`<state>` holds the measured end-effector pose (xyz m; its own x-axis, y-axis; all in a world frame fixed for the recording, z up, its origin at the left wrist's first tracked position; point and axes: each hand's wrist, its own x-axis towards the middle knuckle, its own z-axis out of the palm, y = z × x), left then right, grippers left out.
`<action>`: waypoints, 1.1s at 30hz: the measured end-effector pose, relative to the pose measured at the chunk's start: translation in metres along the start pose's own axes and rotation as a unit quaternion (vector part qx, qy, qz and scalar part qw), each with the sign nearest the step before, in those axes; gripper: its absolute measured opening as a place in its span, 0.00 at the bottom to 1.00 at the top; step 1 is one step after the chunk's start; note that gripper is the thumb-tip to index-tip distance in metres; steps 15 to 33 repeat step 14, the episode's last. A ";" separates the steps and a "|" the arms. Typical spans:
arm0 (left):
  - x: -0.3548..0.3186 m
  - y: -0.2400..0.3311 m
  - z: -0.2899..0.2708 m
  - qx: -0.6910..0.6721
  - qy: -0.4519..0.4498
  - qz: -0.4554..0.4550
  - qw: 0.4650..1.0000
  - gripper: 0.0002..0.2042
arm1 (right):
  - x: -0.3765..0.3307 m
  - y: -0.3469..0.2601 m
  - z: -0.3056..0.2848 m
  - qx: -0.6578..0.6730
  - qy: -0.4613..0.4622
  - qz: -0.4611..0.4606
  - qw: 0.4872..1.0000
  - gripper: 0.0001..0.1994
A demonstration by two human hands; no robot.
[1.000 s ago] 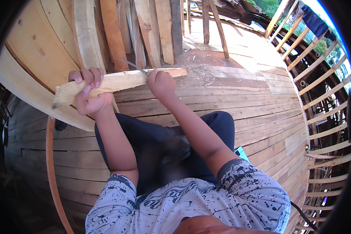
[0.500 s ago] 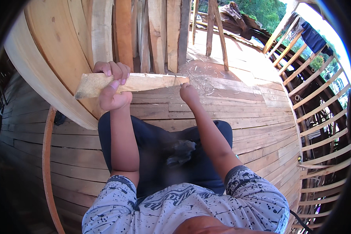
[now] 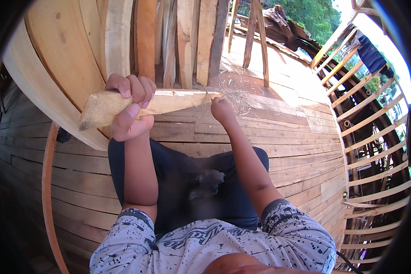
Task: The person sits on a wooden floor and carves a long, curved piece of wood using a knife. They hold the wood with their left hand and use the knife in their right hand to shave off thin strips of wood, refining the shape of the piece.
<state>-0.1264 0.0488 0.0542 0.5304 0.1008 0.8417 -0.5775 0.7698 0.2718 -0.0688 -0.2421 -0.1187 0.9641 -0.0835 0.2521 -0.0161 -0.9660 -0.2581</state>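
Wooden stick (image 3: 146, 104), middle hidden under left-hand fingers (image 3: 132, 86).

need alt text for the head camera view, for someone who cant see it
Seen from above, a seated person's left hand grips a pale wedge-shaped piece of wood while the right hand is closed at its far end; what it holds is too small to tell. Curved wooden planks stand behind, shavings lie on the plank floor, and a slatted railing runs along the right.

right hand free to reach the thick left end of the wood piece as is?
Probably not directly: the left hand is wrapped around the wood piece near that end, covering part of it. The right hand sits at the opposite, thin tip; only the bare end beyond the left hand's fingers stays open.
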 end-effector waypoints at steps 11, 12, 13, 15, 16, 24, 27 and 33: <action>0.001 -0.007 0.003 -0.044 -0.113 -0.017 0.992 0.13 | -0.015 -0.035 -0.024 0.164 0.010 0.106 0.981 0.28; 0.000 -0.005 -0.001 -0.037 -0.107 -0.019 0.993 0.13 | -0.020 -0.049 -0.035 0.161 -0.008 0.105 0.981 0.28; 0.004 -0.004 -0.009 -0.029 -0.107 -0.019 0.994 0.13 | -0.019 -0.072 -0.056 0.161 -0.022 0.101 0.981 0.28; 0.006 -0.005 -0.008 -0.030 -0.110 -0.020 0.993 0.13 | -0.018 -0.071 -0.057 0.162 -0.019 0.103 0.981 0.28; 0.006 -0.005 -0.008 -0.030 -0.110 -0.020 0.993 0.13 | -0.018 -0.071 -0.057 0.162 -0.019 0.103 0.981 0.28; 0.006 -0.005 -0.008 -0.030 -0.110 -0.020 0.993 0.13 | -0.018 -0.071 -0.057 0.162 -0.019 0.103 0.981 0.28; 0.006 -0.005 -0.008 -0.030 -0.110 -0.020 0.993 0.13 | -0.018 -0.071 -0.057 0.162 -0.019 0.103 0.981 0.28; 0.006 -0.005 -0.008 -0.030 -0.110 -0.020 0.993 0.13 | -0.018 -0.071 -0.057 0.162 -0.019 0.103 0.981 0.28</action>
